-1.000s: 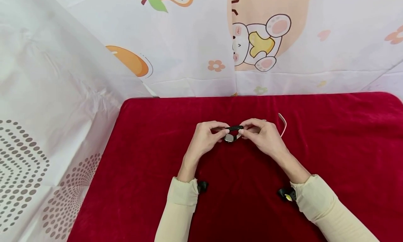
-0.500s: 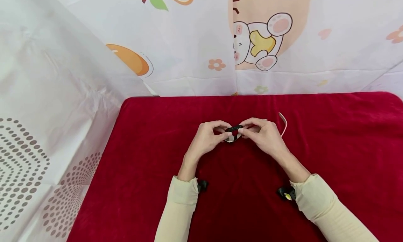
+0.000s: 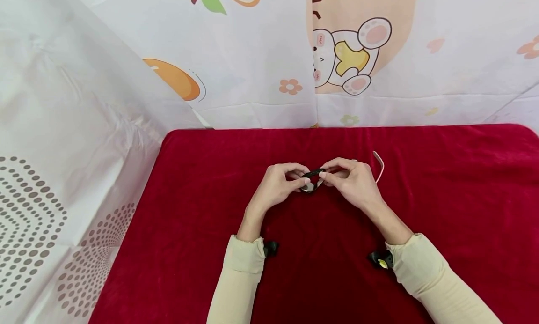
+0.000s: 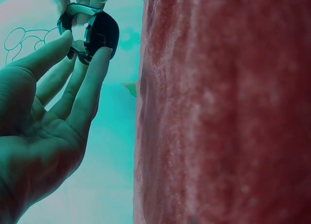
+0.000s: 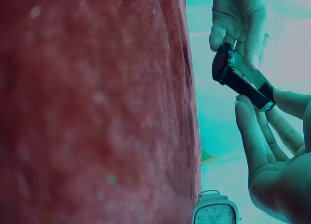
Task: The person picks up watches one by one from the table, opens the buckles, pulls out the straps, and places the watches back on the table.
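Note:
A wristwatch (image 3: 314, 173) with a black strap hangs in a loop between both hands above the red cloth. My left hand (image 3: 275, 184) pinches it at the left, thumb over the pale round-cornered part. From the right, my right hand (image 3: 357, 182) pinches the strap between thumb and fingers. In the left wrist view the dark watch case (image 4: 104, 33) sits against the left fingertips. The right wrist view shows the strap (image 5: 245, 88) running from the case down to the right fingers, near its buckle. Parts of the loop are hidden behind fingers.
A pink strap (image 3: 381, 165) sticks out on the cloth behind the right hand. A second watch (image 5: 215, 213), square-faced with numerals, stands low in the right wrist view. Red velvet cloth (image 3: 202, 197) covers the table; a printed white curtain (image 3: 252, 80) rises behind it.
My left hand has shifted slightly right, its thumb moving over the watch's pale part. The watch has tilted, so less of that part shows. My right hand stays nearly still.

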`<action>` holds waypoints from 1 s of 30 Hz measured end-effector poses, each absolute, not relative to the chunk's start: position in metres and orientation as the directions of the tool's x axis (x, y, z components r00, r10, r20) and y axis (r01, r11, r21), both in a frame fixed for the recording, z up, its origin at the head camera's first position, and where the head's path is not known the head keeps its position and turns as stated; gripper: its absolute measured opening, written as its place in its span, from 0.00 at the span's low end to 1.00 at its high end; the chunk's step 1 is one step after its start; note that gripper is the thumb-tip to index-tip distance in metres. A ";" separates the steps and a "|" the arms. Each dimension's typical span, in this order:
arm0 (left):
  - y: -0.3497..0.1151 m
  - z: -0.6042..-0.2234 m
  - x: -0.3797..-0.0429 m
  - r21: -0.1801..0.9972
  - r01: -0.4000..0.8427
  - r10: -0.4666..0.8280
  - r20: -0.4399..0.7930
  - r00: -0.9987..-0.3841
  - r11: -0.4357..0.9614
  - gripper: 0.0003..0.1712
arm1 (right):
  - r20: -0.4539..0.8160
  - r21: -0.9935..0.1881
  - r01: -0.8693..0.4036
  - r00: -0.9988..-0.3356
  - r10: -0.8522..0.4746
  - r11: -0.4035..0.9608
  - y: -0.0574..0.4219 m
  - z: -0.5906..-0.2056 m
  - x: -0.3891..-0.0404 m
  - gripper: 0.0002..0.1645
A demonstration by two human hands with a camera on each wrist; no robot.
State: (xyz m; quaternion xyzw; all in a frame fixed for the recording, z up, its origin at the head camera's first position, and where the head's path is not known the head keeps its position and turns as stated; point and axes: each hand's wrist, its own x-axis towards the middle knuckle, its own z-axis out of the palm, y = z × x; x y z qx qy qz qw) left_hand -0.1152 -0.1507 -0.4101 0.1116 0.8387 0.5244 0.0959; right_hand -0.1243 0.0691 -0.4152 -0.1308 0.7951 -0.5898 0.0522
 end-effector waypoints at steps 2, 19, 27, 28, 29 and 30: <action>-0.151 -0.409 -0.115 0.902 0.078 0.292 -0.055 -0.955 0.425 0.09 | 0.072 -0.953 -0.146 -0.960 -0.270 0.266 0.068 -0.414 -0.124 0.06; -0.153 -0.410 -0.115 0.905 0.061 0.295 -0.073 -0.953 0.422 0.08 | 0.101 -0.985 -0.131 -0.965 -0.241 0.109 0.064 -0.417 -0.125 0.07; -0.153 -0.409 -0.115 0.908 0.061 0.298 -0.072 -0.952 0.414 0.09 | 0.101 -0.981 -0.138 -0.964 -0.248 0.134 0.065 -0.417 -0.126 0.07; -0.153 -0.409 -0.115 0.909 0.059 0.300 -0.075 -0.951 0.413 0.09 | 0.100 -0.980 -0.138 -0.964 -0.247 0.141 0.065 -0.418 -0.125 0.07; -0.153 -0.409 -0.115 0.909 0.058 0.301 -0.076 -0.950 0.412 0.09 | 0.100 -0.979 -0.139 -0.964 -0.245 0.147 0.065 -0.418 -0.125 0.07; -0.153 -0.409 -0.115 0.910 0.058 0.303 -0.077 -0.950 0.411 0.08 | 0.101 -0.979 -0.140 -0.964 -0.244 0.148 0.065 -0.418 -0.125 0.07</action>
